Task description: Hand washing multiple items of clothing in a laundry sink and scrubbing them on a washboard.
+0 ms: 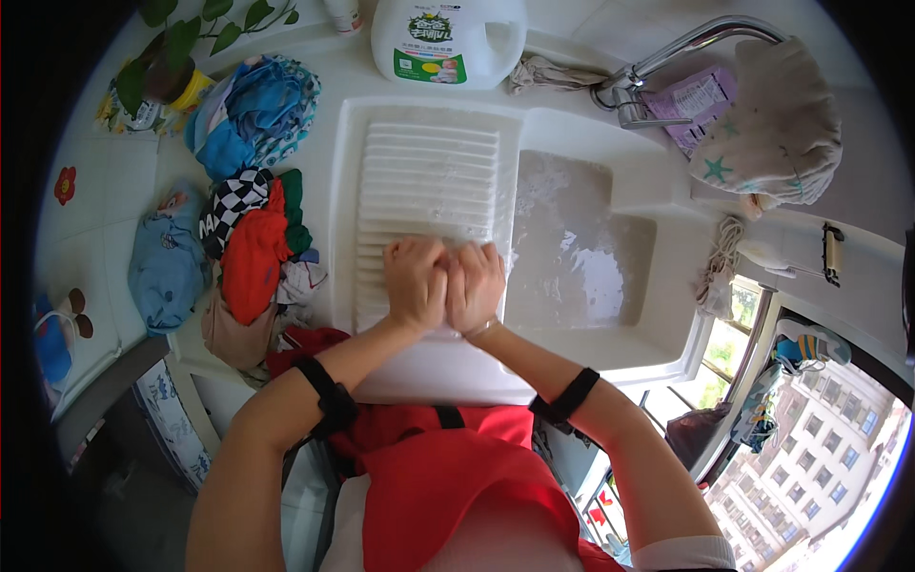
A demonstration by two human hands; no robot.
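Note:
My left hand (414,282) and my right hand (474,287) are side by side, knuckles touching, over the lower part of the white ribbed washboard (429,171). Both have curled fingers. Whatever may be between or under them is hidden, so I cannot tell if they grip anything. The washboard surface looks wet, with small bubbles. Directly to its right, the white laundry sink (675,286) contains cloudy, sudsy water (557,236). A thin bracelet circles my right wrist.
Left of the washboard lie red clothing (254,257), a checkered cloth (239,204), blue garments (264,107) and a light blue garment (168,257). A detergent jug (450,43) stands behind. At the right rear are a chrome faucet (629,93) and a hanging starfish-patterned cloth (772,129).

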